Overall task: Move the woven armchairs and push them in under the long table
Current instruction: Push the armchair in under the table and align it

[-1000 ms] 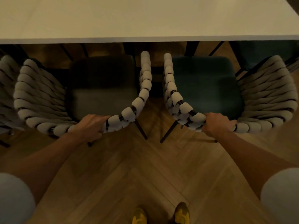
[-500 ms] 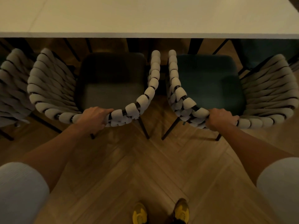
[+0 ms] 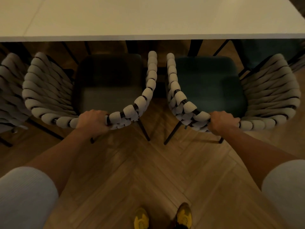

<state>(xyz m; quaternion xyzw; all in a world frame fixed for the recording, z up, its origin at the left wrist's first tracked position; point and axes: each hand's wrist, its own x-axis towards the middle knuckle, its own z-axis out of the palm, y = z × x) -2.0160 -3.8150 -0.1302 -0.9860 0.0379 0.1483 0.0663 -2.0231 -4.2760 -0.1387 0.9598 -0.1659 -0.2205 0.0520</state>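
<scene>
L hand (image 3: 92, 120) is clamped on the back rail of L chair (image 3: 49, 90), fingers curled over the top. R hand (image 3: 222, 122) is clamped the same way on R chair (image 3: 272, 91). Hands well apart, one per chair.

Change vs 1 s ago: L chair has slid sideways along the tabletop (image 3: 148, 17) edge & squared up. Its inner arm angled off from R chair before; now the two run nearly parallel w/ a narrow gap btwn, not touching. R chair barely moved. A 3rd chair (image 3: 8, 90) toward the tabletop's L end shows more now, close beside L chair.

Depth hardly changed: both chairs' arm tips sit just short of the tabletop's near edge, and the seats are on the near side of it, not under.

Meaning, imo: the last sec was lining up, not pushing in. The pair now faces the tabletop square, so next is prob a straight shove fwd w/ both hands. Two things to watch:
- Whether the arm tips clear the tabletop's underside; can't tell from here.
- Dark struts (image 3: 196, 47) under the tabletop, ahead of R chair.
</scene>
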